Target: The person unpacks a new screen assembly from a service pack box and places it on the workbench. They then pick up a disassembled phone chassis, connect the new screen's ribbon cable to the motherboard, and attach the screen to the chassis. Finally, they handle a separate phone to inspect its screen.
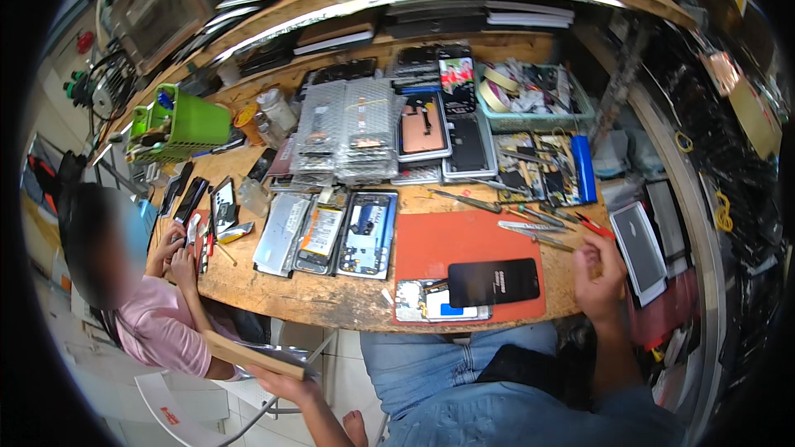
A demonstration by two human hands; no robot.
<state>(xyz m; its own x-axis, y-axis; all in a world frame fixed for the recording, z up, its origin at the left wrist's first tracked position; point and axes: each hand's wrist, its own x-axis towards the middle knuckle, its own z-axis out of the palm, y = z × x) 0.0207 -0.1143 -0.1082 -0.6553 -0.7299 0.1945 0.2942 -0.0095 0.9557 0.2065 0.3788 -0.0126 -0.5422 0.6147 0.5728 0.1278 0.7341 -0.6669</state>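
My left hand (288, 386) is low at the left, away from the bench, closed round the end of a flat tan board-like thing (252, 356); its exact kind is unclear. Beside the right end of the orange mat (464, 236), my right hand (600, 277) rests near the bench edge, fingers loosely curled in, nothing visible in them. A black smartphone (493, 282) with small light lettering on its lit screen lies on the mat. Partly beneath it is an opened phone body (422, 301) with bare inner parts and a blue patch.
Screwdrivers (466, 200) and tweezers (530, 227) lie behind the phone. Opened phones (367, 234) and bubble-wrapped stacks (364, 128) stand left of and behind the mat. A green basket (195, 124) and a parts tray (538, 120) are farther back. Another person (166, 314) works at the left.
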